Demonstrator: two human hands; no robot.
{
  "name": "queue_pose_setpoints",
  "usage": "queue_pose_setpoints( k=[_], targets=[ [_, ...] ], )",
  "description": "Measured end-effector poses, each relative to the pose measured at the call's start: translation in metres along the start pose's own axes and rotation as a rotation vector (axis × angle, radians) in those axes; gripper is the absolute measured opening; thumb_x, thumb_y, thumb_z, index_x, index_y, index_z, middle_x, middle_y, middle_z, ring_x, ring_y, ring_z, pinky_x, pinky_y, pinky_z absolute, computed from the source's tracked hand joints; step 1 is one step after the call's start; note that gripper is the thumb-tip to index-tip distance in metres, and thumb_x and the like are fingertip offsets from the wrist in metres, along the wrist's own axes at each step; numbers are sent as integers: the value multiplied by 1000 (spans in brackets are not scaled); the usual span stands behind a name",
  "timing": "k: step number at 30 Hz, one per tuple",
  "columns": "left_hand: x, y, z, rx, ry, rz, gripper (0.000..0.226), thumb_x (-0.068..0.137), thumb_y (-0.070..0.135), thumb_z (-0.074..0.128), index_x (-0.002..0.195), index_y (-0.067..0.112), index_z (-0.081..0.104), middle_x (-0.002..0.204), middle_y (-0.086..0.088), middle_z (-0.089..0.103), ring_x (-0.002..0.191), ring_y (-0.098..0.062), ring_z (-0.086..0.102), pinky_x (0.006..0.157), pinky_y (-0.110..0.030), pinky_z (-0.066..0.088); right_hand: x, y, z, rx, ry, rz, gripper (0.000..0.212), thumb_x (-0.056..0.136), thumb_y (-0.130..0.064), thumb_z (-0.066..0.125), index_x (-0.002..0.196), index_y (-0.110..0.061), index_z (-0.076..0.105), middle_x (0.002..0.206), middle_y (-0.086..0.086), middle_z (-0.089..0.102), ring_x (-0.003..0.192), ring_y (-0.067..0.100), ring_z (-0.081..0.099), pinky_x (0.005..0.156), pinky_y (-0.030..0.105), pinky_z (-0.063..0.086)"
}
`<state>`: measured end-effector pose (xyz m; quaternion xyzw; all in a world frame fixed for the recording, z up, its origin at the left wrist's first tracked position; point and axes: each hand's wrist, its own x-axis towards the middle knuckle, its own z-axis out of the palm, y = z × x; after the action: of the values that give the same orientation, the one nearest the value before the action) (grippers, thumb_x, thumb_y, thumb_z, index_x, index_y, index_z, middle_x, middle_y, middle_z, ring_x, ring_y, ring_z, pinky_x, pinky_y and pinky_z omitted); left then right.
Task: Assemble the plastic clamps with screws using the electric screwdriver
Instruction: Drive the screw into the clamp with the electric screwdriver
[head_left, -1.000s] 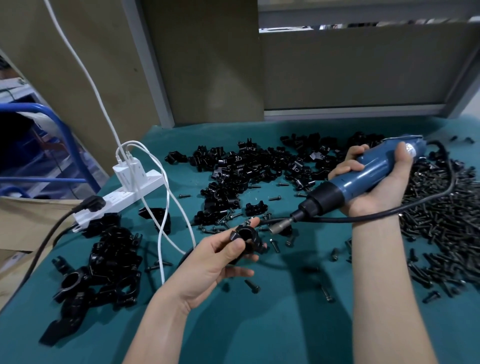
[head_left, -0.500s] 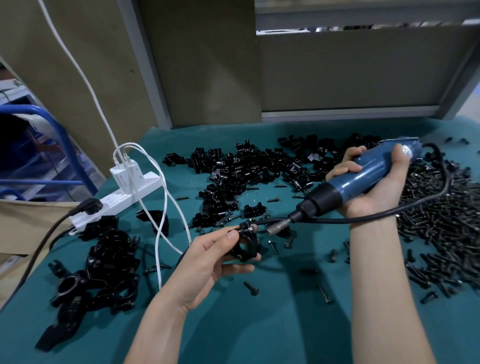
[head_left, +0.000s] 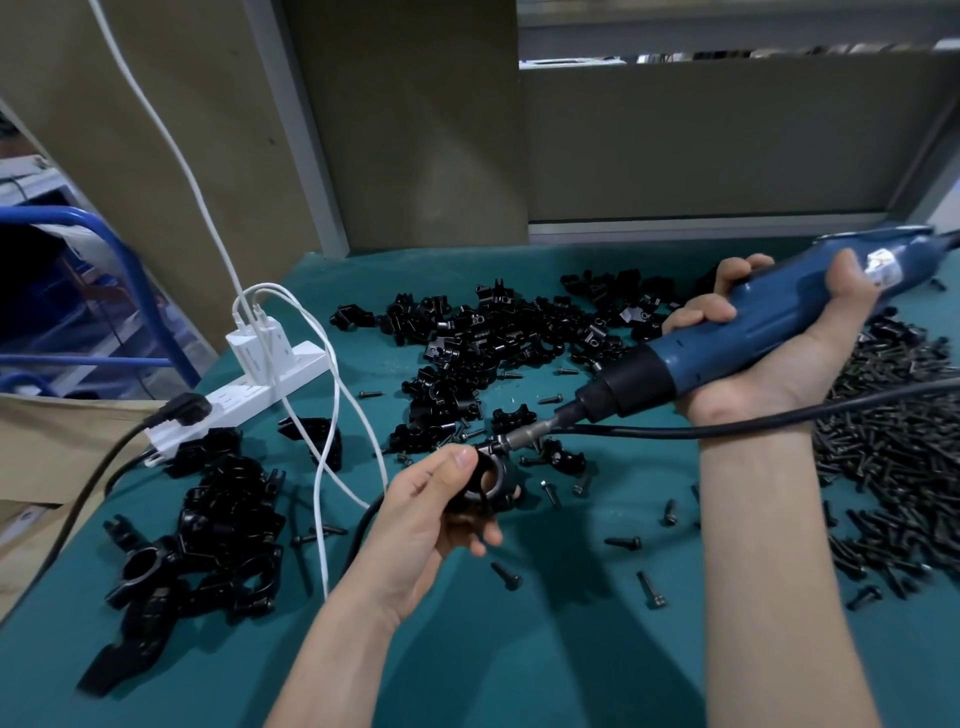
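a black ring-shaped plastic clamp is held just left of the frame's centre, pinched by the left hand with the thumb curled over its rim and the fingers tucked beneath. the bit of the blue electric screwdriver is set against the clamp's upper edge, where a screw head appears to sit. the screwdriver is gripped in the right hand at the right of the frame, fingers wrapped round its body, and is tilted down toward the left. its black cord is draped across the right wrist. loose screws are scattered on the teal table cover below the clamp. a pile of unassembled clamp halves is seen above centre, and a heap of screws at the right edge. finished clamps are heaped at the lower left, beside a white power strip with white cables.
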<state>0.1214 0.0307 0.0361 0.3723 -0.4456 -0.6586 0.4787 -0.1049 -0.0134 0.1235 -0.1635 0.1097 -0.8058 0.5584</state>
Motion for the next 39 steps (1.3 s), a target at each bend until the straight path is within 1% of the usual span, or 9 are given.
queue_pose_setpoints(
  k=[7,11,14,16,22,25,27,33,39],
  targets=[
    [1,-5,6,278,93,127,52,78,59,54,77,11,73,49,-3,56,39,-12,47,43,-19,40,0,6,2,-37,-49,-11,34,82,-52,46,77,-20,55,74,-7,57,45,8,47,50,21,40],
    [-2,-8,5,280,152,143,67,86,62,39,59,8,67,41,2,43,38,-11,34,43,-18,32,1,17,-3,-13,-33,29,29,77,-50,51,75,-20,53,70,-8,56,43,8,46,48,19,41],
    [-1,-9,1,233,200,131,81,86,65,37,59,-11,41,37,3,32,35,-13,25,40,-17,29,3,23,-6,21,-108,51,39,56,-45,77,75,-19,55,69,-7,55,43,9,47,47,19,42],
    [1,-11,0,178,214,122,84,87,70,43,58,-8,43,36,4,33,35,-13,21,38,-17,25,4,25,-9,43,-143,60,52,40,-41,88,74,-19,56,68,-6,55,43,9,48,47,20,43],
    [7,-18,-2,253,272,202,55,73,65,49,50,15,55,49,1,44,38,-5,28,39,-15,25,9,32,-15,19,5,46,26,76,-46,49,75,-20,51,65,-8,53,42,8,45,47,19,40],
    [7,-21,-2,331,307,276,66,72,65,45,53,1,37,51,4,30,45,-7,23,43,-13,23,9,34,-15,14,13,41,26,78,-47,48,75,-20,52,65,-8,54,42,8,46,47,19,41],
    [6,-21,-2,333,318,296,56,72,62,46,54,12,30,54,5,25,51,-10,21,47,-19,18,9,35,-16,27,18,61,26,77,-47,49,76,-21,51,66,-9,55,43,8,46,47,19,41],
    [7,-24,-5,465,277,384,70,78,68,46,60,1,44,54,4,38,51,-7,32,49,-21,24,10,37,-17,50,34,78,27,76,-47,51,76,-21,53,68,-8,57,43,8,47,47,19,42],
    [3,-18,0,543,269,458,64,74,86,39,58,24,36,49,13,37,47,0,30,47,-13,24,11,37,-21,54,41,87,26,74,-46,53,74,-20,52,64,-8,54,42,8,46,46,18,42]
  ],
)
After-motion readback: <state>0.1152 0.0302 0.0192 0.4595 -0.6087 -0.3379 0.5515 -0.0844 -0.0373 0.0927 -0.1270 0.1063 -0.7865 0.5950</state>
